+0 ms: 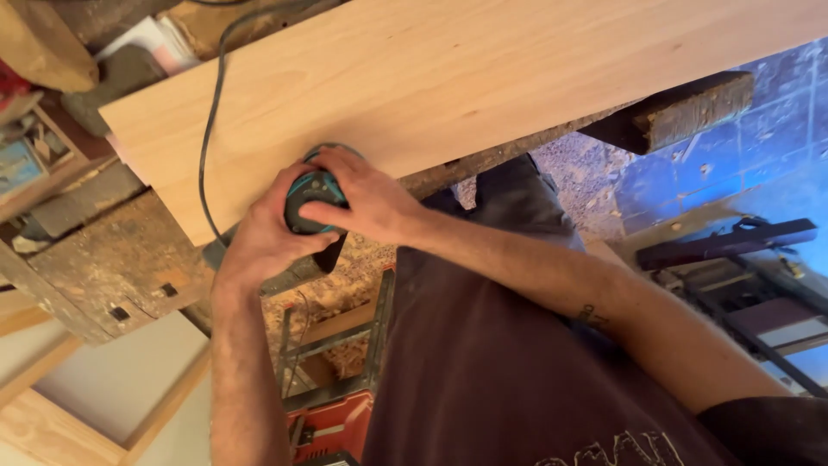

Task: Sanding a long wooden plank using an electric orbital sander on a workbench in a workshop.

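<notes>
The small power sander (312,200), black with teal trim, sat on the near edge of a long pale wooden board (483,69), close to the board's left end, and both of the person's hands were wrapped over it. The left hand (259,242) came up from below and cupped the tool's near side, fingers curled snugly round the body so that little of the housing showed on that side. The right hand (366,200) lay across the top from the other side, fingers bent down over the cap and the thumb pointing back toward the left hand; both were closed firmly on the sander, neither one loose. A dark power cord (210,112) ran from the tool away across the board's surface and off its far edge. The board rested on a rough, worn workbench (112,259), stained and scarred, with a dark timber beam (681,112) jutting out beneath the board's right part. Below the hands lay a heap of wood shavings (345,285), and lower still a red tool (332,427) stood at the bottom of the view. The person wore a dark shirt (500,371), and the floor to the right was blue tile (759,129).
</notes>
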